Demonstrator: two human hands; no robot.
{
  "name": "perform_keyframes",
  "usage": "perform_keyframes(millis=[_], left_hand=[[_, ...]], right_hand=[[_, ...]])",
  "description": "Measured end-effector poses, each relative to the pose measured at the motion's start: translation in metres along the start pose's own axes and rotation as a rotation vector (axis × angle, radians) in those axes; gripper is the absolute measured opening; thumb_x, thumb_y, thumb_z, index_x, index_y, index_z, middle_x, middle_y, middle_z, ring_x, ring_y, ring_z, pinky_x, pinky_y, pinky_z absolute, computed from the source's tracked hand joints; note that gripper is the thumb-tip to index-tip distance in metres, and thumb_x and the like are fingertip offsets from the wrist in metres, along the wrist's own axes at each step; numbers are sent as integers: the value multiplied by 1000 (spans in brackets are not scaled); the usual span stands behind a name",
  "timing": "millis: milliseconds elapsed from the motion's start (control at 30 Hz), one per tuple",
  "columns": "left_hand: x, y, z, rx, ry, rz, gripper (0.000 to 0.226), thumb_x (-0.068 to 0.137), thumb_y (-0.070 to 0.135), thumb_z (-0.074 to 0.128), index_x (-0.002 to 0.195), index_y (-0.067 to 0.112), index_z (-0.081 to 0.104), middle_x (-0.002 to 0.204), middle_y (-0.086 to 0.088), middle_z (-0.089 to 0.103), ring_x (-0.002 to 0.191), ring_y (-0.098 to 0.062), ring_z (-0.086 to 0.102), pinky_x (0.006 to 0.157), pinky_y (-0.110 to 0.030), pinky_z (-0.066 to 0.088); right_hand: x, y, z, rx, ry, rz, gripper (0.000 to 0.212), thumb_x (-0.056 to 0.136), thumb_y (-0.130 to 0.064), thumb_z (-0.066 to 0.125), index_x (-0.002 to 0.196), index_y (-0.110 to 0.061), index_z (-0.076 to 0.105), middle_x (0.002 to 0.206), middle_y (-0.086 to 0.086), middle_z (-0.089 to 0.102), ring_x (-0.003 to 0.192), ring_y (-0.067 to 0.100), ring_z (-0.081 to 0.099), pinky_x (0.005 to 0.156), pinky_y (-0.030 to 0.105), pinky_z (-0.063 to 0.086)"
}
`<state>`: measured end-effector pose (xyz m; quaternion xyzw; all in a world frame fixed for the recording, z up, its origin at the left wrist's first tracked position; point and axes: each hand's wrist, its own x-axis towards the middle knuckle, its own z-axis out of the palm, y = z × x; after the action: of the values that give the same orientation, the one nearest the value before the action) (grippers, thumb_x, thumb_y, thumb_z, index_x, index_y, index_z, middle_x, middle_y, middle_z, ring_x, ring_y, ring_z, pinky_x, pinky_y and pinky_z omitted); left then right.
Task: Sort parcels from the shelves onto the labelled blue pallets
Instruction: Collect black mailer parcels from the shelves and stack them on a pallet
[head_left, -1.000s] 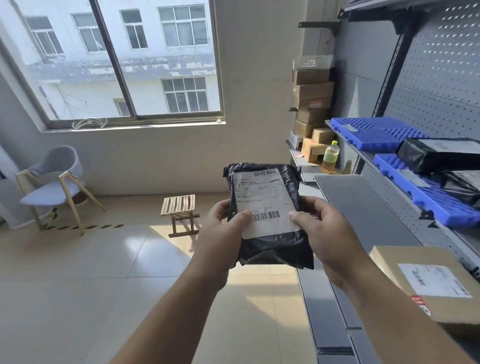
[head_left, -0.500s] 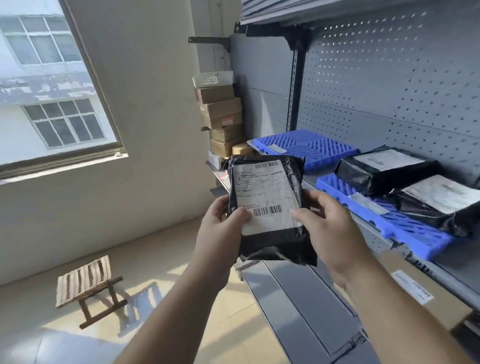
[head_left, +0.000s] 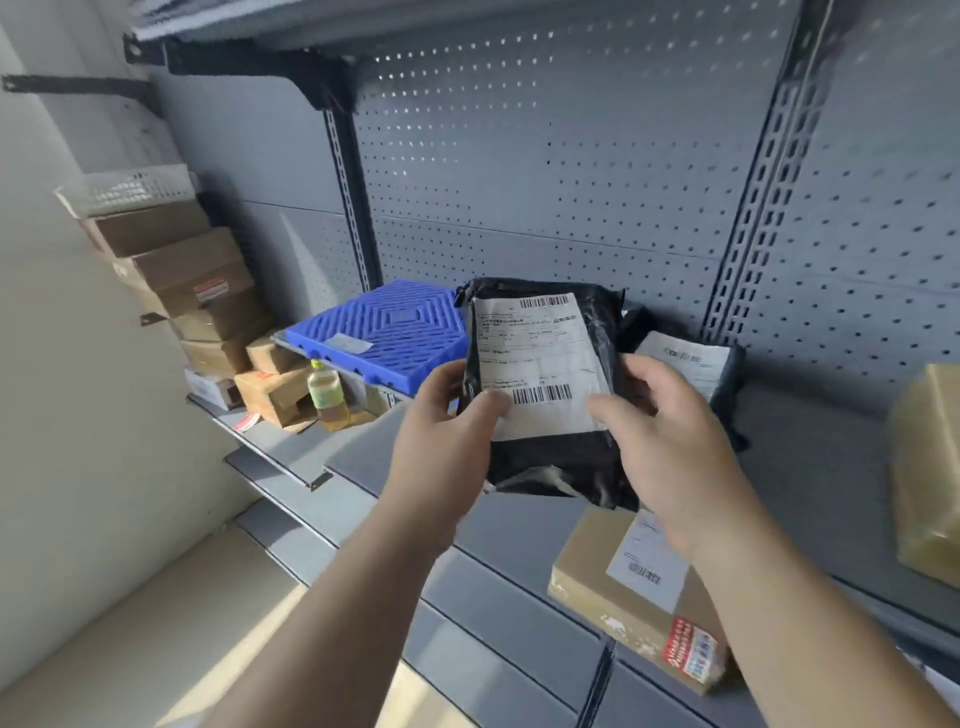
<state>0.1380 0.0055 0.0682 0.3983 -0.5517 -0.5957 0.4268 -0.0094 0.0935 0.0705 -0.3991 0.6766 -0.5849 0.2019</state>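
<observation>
The left hand (head_left: 447, 415) and right hand (head_left: 670, 436) pinch the black parcel (head_left: 540, 364) mid-frame; looks slick, could slip or hit the wrong blue pallet (head_left: 395, 322).

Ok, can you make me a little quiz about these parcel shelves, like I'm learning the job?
1. The left hand and right hand grip a black parcel. What is on its front? A) a white label with barcodes B) a red sticker C) nothing
2. True or false: a bottle stands upright beside the brown boxes.
3. Fill in: the cardboard box lies on the shelf ____ the black parcel (above/below).
Key: 1 A; 2 true; 3 below.
</observation>
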Motion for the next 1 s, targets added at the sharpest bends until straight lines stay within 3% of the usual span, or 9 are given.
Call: perform_keyframes(millis=[67,100,267,367,567,667,767,900,1000], left_hand=[[15,3,21,38,-21,27,33,77,30,65,108,42,68,101,13,77,85,-15,76,52,-25,54],[22,4,32,58,-29,38,33,76,31,65,107,43,68,100,15,77,86,-15,76,56,-26,55],[54,8,78,159,-92,102,37,72,35,62,109,37,69,98,14,77,94,-13,73,90,-46,59],[69,8,100,225,-170,156,29,76,33,58,100,42,71,92,17,76,87,-8,72,80,-37,59],[99,9,131,361,-354,192,23,77,32,53,90,24,71,80,2,75,67,-27,70,64,-49,59],[112,8,140,422,-435,178,22,80,30,53,93,23,69,85,-3,76,79,-34,73,72,-55,62],[122,6,145,562,-456,277,28,84,29,53,109,34,64,88,16,74,78,-12,71,73,-42,61],[130,3,145,814,-516,379,65,89,27,52,150,28,31,90,18,61,79,-12,63,58,-21,40],[135,6,145,920,-621,427,75,91,20,48,157,30,16,78,13,57,64,-5,55,47,-20,31]], right_hand=[[17,4,-14,-11,43,15,51,72,-45,58,122,-38,62,108,-18,72,101,8,66,92,44,55],[25,7,-21,-12,68,19,53,72,-44,58,124,-37,62,108,-18,72,100,7,67,91,42,55],[59,19,-49,-19,186,12,39,75,-38,58,113,-33,65,85,-16,73,70,3,64,63,29,46],[70,27,-63,-39,249,22,26,79,-32,59,103,-31,66,72,-18,69,56,0,56,51,18,43],[83,30,-80,-102,382,81,20,80,-32,59,98,-33,67,83,-19,71,73,2,62,64,33,46],[84,29,-80,-124,406,113,15,82,-28,59,96,-33,64,86,-10,72,74,10,63,68,35,52],[83,33,-74,-113,422,163,15,83,-26,58,97,-26,64,87,-2,72,76,17,62,62,34,52],[83,40,-62,-130,415,180,13,84,-23,57,93,-21,66,86,-5,71,76,16,61,52,19,46],[88,38,-56,-156,430,171,22,86,-23,60,80,-43,65,81,-27,66,71,-13,58,49,6,41]])
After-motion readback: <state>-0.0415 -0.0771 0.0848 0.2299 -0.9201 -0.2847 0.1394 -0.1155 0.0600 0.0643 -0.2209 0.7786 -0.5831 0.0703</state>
